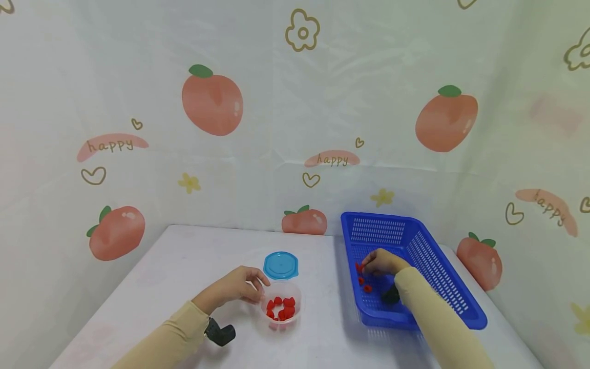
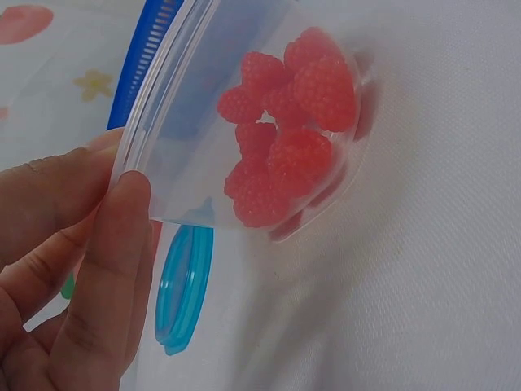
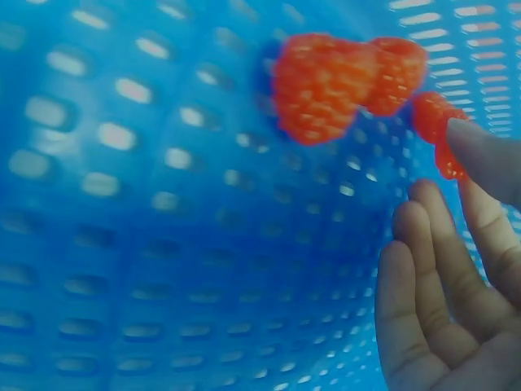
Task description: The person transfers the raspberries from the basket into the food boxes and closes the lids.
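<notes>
My left hand point(image 1: 239, 286) pinches the rim of a clear plastic container point(image 2: 187, 163), with fingertips on both sides of it. Several red raspberries point(image 2: 301, 155) lie in the bottom of this container. Inside the blue basket point(image 1: 421, 318), my right hand point(image 1: 384, 262) reaches to the left side. Its thumb and index finger close on a raspberry point(image 3: 450, 160), while the other fingers stay extended. Another raspberry point(image 3: 321, 88) and a few more lie close by on the basket floor.
A blue lid point(image 1: 281, 265) lies on the white table point(image 1: 318, 287) behind the container. Slotted walls rise around the right hand. A white patterned cloth point(image 1: 272, 102) hangs behind the table. Black wrist straps show below both hands.
</notes>
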Tool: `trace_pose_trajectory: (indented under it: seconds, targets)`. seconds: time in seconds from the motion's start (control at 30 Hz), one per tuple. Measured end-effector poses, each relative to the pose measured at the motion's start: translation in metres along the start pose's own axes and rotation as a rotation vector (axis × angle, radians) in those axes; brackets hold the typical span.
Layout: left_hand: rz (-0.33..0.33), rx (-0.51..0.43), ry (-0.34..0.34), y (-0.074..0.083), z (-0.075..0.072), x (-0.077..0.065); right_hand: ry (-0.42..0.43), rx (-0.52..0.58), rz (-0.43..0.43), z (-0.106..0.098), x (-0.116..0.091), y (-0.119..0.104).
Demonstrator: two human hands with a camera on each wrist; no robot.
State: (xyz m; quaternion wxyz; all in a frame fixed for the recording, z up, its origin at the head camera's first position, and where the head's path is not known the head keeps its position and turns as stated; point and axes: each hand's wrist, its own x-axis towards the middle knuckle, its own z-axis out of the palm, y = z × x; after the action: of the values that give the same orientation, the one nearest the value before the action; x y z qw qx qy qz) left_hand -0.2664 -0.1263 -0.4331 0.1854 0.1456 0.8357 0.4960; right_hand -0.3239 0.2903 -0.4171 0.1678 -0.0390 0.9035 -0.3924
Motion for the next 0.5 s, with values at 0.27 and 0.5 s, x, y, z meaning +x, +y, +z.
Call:
trace_pose_trajectory:
  seconds: [0.27, 0.5]
  targets:
    - [-0.003, -0.004, 0.0, 0.0, -0.001, 0.001, 0.013, 0.188, -0.088, -0.011, 0.006, 0.003]
    - [-0.008, -0.003, 0.003, 0.0, 0.0, 0.001, 0.073, 0.344, -0.16, -0.021, 0.009, 0.006]
